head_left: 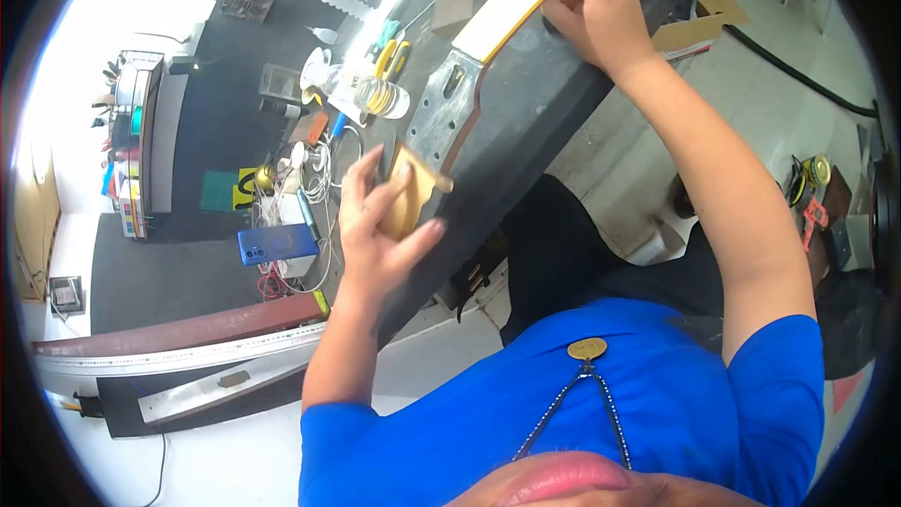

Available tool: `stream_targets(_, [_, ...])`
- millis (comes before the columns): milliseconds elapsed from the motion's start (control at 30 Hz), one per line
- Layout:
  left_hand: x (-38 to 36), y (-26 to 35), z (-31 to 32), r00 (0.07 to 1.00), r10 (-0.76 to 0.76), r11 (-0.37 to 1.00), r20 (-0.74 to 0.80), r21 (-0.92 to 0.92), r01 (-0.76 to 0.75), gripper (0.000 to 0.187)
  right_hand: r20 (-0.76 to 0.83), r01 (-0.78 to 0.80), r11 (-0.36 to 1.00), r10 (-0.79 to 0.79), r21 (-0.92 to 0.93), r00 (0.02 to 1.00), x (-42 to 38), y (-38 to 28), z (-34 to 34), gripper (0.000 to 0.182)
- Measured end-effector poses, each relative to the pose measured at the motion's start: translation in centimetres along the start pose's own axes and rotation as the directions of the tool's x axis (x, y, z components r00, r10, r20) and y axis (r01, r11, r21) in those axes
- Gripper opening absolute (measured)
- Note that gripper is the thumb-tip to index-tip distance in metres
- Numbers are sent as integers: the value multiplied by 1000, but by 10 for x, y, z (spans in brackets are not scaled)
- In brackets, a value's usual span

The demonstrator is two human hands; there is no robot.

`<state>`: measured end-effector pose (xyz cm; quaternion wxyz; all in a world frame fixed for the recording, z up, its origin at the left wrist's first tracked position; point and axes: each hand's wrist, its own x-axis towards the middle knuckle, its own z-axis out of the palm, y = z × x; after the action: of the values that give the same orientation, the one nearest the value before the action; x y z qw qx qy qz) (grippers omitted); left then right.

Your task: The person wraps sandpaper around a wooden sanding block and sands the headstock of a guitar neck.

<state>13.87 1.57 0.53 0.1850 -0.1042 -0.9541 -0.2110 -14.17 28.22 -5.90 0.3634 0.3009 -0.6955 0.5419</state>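
A guitar neck lies slantwise along the dark bench edge, its grey, worn headstock [439, 113] toward me with peg holes and a slot showing. The fretboard part [516, 2] is covered in something white with yellow edges. My right hand [601, 14] is wrapped around the neck near the top of the view, its fingertips partly hidden beneath. At the headstock's near end, my left hand [374, 225] holds a tan piece of sandpaper [405, 199], folded or curled, between fingers and thumb. The sandpaper touches or overlaps the headstock's end; exact contact is hidden.
Left of the neck sit a clear jar [383, 99], yellow-handled pliers [392, 58], tangled white cables [319, 169] and a blue phone [279, 244]. A long steel ruler [178, 354] and a brown beam [188, 324] lie at lower left. A grey block [456, 6] stands beside the neck.
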Motion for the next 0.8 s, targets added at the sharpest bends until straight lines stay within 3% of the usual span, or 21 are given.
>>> stream_targets(67, [31,4,9,1000,14,998,-15,53,-14,70,14,-29,1000,29,-2,999,0,-7,2,56])
stream_targets(200, [102,25,30,999,-24,1000,-37,-8,23,68,20,-2,1000,3,-13,1000,-2,-8,-1,56])
stream_targets(333, [27,5,8,1000,-1,997,-6,79,1,69,23,-15,1000,15,3,1000,-3,-1,3,56])
stream_targets(400, [-9,4,-3,1000,-12,1000,-13,10,13,72,-14,12,1000,-12,-8,1000,-1,4,3,55])
stream_targets(533, [39,2,13,996,89,992,-24,96,-87,71,2,30,1000,-30,-10,1000,-4,-4,4,53])
stream_targets(633, [104,28,31,999,-20,1000,-43,-11,19,71,-24,10,1000,-10,-26,1000,-1,0,1,51])
stream_targets(767, [37,11,10,1000,27,991,0,133,-27,74,4,-5,1000,5,3,1000,-1,-4,1,51])
stream_targets(800, [8,7,3,1000,11,997,-7,76,-11,73,1,-5,1000,5,15,1000,-3,-4,3,51])
